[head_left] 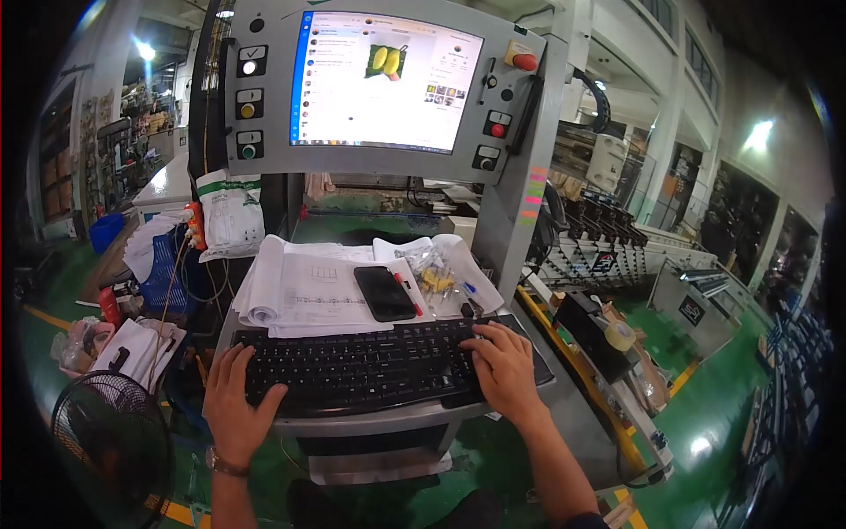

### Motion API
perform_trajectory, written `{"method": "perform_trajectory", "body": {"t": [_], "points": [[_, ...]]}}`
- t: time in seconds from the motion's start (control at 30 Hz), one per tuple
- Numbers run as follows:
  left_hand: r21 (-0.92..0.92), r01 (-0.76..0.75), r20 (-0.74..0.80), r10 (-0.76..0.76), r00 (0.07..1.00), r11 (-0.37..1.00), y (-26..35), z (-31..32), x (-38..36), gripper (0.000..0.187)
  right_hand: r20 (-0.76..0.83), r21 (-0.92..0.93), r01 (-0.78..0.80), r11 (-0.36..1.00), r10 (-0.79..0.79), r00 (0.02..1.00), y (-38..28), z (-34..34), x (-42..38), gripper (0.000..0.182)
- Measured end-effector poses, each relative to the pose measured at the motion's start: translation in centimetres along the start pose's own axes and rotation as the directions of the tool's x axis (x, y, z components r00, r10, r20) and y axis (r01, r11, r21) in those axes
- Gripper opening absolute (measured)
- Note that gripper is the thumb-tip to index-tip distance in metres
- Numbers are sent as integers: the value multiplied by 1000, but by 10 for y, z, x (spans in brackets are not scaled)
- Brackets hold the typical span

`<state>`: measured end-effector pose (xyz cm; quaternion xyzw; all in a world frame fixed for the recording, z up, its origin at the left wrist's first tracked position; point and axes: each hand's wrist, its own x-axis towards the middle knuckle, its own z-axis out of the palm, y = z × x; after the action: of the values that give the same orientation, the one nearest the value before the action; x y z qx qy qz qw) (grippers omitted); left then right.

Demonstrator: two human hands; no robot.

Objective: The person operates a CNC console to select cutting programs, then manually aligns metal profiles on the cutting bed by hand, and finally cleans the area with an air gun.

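Observation:
A black keyboard (pixel 352 366) lies on a grey shelf below a machine's monitor (pixel 379 115). My left hand (pixel 238 401) rests at the keyboard's left end, fingers spread and holding nothing. At the right end, my right hand (pixel 507 366) has its fingers apart over the number keys, also holding nothing. Behind the keyboard lie printed papers (pixel 308 295), partly rolled at the left edge. On top of them are a black phone (pixel 385 294) and a red pen (pixel 408 294). A clear plastic bag with small yellow pieces (pixel 438 280) sits to the right.
Buttons flank the screen, with a red emergency stop (pixel 524 62) at upper right. A white bag (pixel 231 214) hangs at the left. A black fan (pixel 110 441) stands lower left. To the right are a tape roll (pixel 619 336) and a yellow rail (pixel 564 353).

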<state>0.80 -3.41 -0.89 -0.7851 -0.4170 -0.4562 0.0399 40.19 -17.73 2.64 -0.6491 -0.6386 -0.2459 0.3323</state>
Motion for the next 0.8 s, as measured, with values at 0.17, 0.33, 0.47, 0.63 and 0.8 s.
{"method": "perform_trajectory", "body": {"t": [0.17, 0.33, 0.47, 0.63, 0.8], "points": [[-17, 1, 12, -1, 1000, 1000, 1, -2, 1, 69, -18, 2, -26, 1000, 26, 999, 1, 2, -4, 21], [6, -9, -12, 9, 1000, 1000, -1, 0, 1, 70, -67, -45, -56, 997, 53, 996, -7, -19, -32, 16], [5, -7, -6, 7, 1000, 1000, 1, 0, 1, 70, -84, -9, -63, 998, 62, 995, -12, -17, -26, 18], [-5, -25, -9, 25, 1000, 1000, 3, -5, 2, 69, 19, -76, -66, 995, 67, 998, -15, 0, -14, 18], [-30, -40, -10, 40, 999, 999, 1, -5, 3, 71, 20, 176, -14, 984, 11, 1000, -55, 8, -10, 21]]}}
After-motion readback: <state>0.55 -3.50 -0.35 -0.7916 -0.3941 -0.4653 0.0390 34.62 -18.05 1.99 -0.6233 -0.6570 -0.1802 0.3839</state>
